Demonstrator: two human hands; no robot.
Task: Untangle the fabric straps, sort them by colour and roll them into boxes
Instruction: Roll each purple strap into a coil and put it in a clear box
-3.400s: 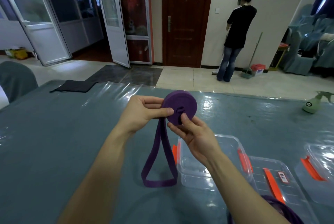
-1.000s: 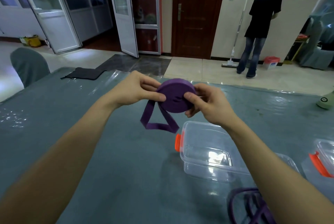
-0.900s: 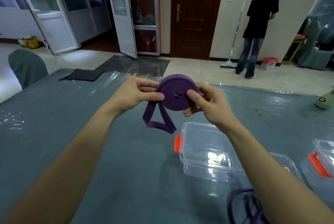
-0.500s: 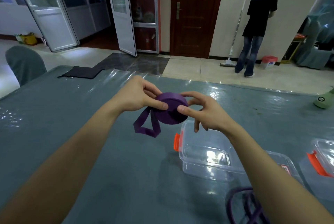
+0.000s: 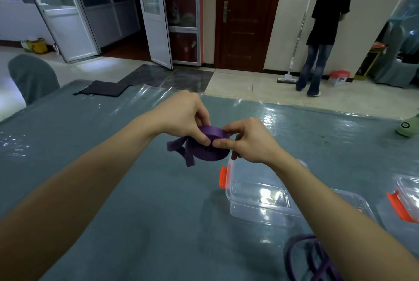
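A purple fabric strap (image 5: 207, 148) is wound into a thick roll and lies nearly flat, held above the table. My left hand (image 5: 186, 115) pinches its left rim; my right hand (image 5: 249, 141) grips its right rim. A short loose tail (image 5: 179, 149) hangs from the roll on the left. Just below and right of the roll stands an open clear plastic box (image 5: 256, 192) with an orange clasp. More purple strap (image 5: 306, 258) lies loose at the bottom right, partly behind my right forearm.
The table (image 5: 90, 144) has a grey-blue cloth under clear plastic. Another clear box with an orange clasp (image 5: 403, 201) is at the right edge. A dark cloth (image 5: 102, 89) lies far left, a green spray bottle (image 5: 408, 127) far right. A person stands by the far wall.
The hanging tail has become much shorter as the roll grew. The roll tipped from facing me to lying almost flat and came lower, closer to the open box.
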